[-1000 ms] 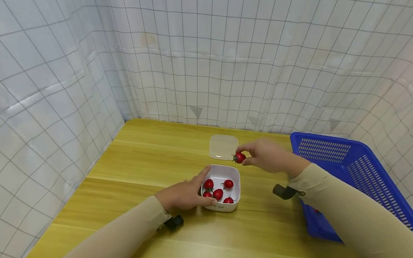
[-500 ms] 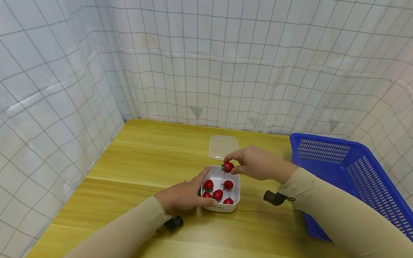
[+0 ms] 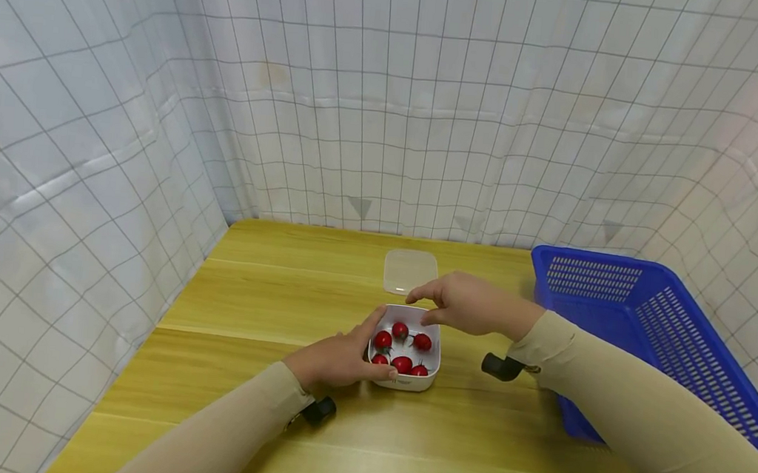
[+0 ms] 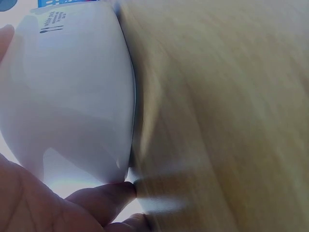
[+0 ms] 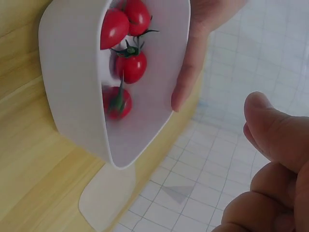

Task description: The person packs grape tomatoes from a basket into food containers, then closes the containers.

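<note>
A white square food container (image 3: 407,383) stands on the table with several red cherry tomatoes (image 3: 422,342) inside. Green stems show on the tomatoes in the right wrist view. My left hand (image 3: 339,356) grips the container from its left side, thumb across the front rim and a finger along the far left corner. In the left wrist view, fingertips (image 4: 104,198) lie against the container's white wall (image 4: 72,92), which carries small dark print. My right hand (image 3: 474,303) hovers over the far right part of the container, thumb and fingers apart and holding nothing.
Just behind the container lies a translucent lid (image 3: 411,272), flat on the wooden table (image 3: 267,294). A large blue plastic basket (image 3: 618,257) stands at the right, partly hidden by my right sleeve. A white grid-patterned curtain (image 3: 388,118) encloses the back and sides.
My right hand has moved left over the container and let go of a cherry tomato, which now lies inside near the far wall. Nearby tomatoes have shifted slightly. My left hand has stayed put.
</note>
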Motion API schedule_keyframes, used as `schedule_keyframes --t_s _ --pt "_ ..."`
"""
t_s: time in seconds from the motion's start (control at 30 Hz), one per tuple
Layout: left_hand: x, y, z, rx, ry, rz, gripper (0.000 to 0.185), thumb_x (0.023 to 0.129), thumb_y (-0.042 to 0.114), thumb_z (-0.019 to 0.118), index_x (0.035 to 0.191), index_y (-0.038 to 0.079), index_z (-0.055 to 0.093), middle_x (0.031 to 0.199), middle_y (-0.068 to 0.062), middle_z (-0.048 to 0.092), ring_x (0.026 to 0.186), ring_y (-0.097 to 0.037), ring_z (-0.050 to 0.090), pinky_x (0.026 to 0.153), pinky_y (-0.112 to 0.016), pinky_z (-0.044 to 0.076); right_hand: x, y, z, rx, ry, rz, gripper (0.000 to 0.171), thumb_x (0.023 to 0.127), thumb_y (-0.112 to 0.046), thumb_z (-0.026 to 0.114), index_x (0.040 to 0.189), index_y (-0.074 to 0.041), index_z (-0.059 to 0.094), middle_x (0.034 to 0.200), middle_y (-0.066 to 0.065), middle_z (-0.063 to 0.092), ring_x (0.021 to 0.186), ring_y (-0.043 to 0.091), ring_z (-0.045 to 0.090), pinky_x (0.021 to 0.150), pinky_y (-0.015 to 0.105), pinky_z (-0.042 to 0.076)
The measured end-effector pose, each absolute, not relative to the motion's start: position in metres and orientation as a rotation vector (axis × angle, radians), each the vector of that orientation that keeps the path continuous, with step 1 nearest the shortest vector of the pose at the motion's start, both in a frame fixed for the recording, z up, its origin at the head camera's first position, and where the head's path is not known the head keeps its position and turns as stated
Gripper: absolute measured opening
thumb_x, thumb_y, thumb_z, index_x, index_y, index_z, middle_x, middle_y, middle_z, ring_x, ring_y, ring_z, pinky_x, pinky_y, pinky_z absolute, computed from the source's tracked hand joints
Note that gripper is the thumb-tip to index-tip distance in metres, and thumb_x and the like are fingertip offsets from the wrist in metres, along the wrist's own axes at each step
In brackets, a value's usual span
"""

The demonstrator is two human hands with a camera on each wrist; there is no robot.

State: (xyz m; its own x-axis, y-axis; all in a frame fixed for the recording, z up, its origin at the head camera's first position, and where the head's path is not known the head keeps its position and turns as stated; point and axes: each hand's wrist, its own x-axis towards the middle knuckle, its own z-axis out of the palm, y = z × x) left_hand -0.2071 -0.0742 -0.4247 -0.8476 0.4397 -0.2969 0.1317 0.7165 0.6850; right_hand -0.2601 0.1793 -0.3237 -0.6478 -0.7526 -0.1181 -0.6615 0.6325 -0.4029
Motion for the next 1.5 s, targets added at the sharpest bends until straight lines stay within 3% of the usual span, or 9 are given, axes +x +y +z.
schedule_keyframes --t_s 0.17,0.37,0.53,0.67,0.73,0.83,0.93,1.07,1.5 --pt "-0.208 -0.073 -0.427 0.456 2.479 0.933 0.114 0.089 0.063 0.072 0.171 0.029 0.002 0.173 -0.007 0.029 0.153 -0.040 0.040 0.128 -0.064 0.019 -0.265 0.192 -0.324 -1.055 2.589 -0.552 0.039 0.101 -0.019 0.071 0.139 -0.010 0.069 0.103 0.002 0.079 0.067 0.005 0.055 0.072 0.026 0.052" --pt "-0.208 -0.072 -0.427 0.451 2.482 0.941 0.115 0.088 0.064 0.073 0.171 0.030 0.002 0.175 -0.004 0.026 0.155 -0.037 0.036 0.129 -0.062 0.018 -0.279 0.230 -0.316 -0.805 2.679 -0.613 0.045 0.106 -0.024 0.065 0.148 -0.011 0.061 0.068 -0.004 0.056 0.061 0.011 0.046 0.068 0.031 0.045" --pt "-0.207 -0.072 -0.425 0.446 2.478 0.965 0.114 0.088 0.062 0.074 0.171 0.029 0.003 0.175 -0.005 0.026 0.156 -0.037 0.036 0.129 -0.061 0.018 -0.295 0.285 -0.314 -0.606 2.851 -0.587 0.044 0.106 -0.030 0.064 0.148 -0.016 0.063 0.059 -0.007 0.034 0.049 0.011 0.031 0.052 0.031 0.035" --pt "-0.206 -0.073 -0.423 0.429 2.487 0.960 0.113 0.088 0.062 0.074 0.171 0.031 0.004 0.174 -0.005 0.027 0.155 -0.038 0.037 0.128 -0.061 0.021 -0.310 0.334 -0.323 -0.514 2.893 -0.580 0.045 0.107 -0.028 0.063 0.148 -0.010 0.061 0.056 -0.007 0.035 0.046 0.010 0.033 0.050 0.032 0.037" --pt "-0.206 -0.074 -0.422 0.424 2.490 0.956 0.113 0.088 0.063 0.074 0.171 0.032 0.004 0.174 -0.005 0.028 0.155 -0.039 0.037 0.127 -0.062 0.024 -0.315 0.355 -0.331 -0.495 2.911 -0.542 0.044 0.106 -0.026 0.063 0.146 -0.007 0.062 0.058 0.000 0.050 0.047 0.012 0.035 0.053 0.033 0.038" --pt "-0.206 -0.075 -0.421 0.429 2.491 0.951 0.113 0.088 0.063 0.074 0.171 0.032 0.003 0.174 -0.006 0.027 0.155 -0.040 0.036 0.127 -0.062 0.024 -0.320 0.380 -0.344 -0.508 2.932 -0.457 0.041 0.105 -0.025 0.065 0.141 -0.007 0.067 0.093 0.020 0.076 0.061 0.019 0.055 0.066 0.041 0.048" --pt "-0.206 -0.075 -0.421 0.434 2.490 0.943 0.113 0.089 0.063 0.074 0.171 0.031 0.003 0.174 -0.006 0.027 0.155 -0.040 0.037 0.127 -0.061 0.025 -0.322 0.394 -0.356 -0.540 2.935 -0.403 0.037 0.102 -0.021 0.068 0.136 -0.006 0.071 0.135 0.028 0.068 0.094 0.037 0.071 0.085 0.055 0.053" --pt "-0.206 -0.074 -0.421 0.439 2.488 0.935 0.113 0.089 0.063 0.073 0.171 0.030 0.002 0.175 -0.007 0.025 0.155 -0.039 0.036 0.127 -0.062 0.024 -0.323 0.401 -0.370 -0.597 2.910 -0.379 0.036 0.098 -0.017 0.072 0.132 -0.004 0.073 0.134 0.029 0.068 0.124 0.050 0.063 0.100 0.066 0.049" --pt "-0.207 -0.071 -0.421 0.445 2.486 0.907 0.113 0.089 0.064 0.072 0.171 0.031 0.001 0.174 -0.008 0.027 0.151 -0.037 0.042 0.123 -0.060 0.033 -0.328 0.401 -0.396 -0.603 2.854 -0.323 0.043 0.095 -0.016 0.075 0.131 0.005 0.070 0.131 0.030 0.069 0.126 0.054 0.060 0.104 0.065 0.048"
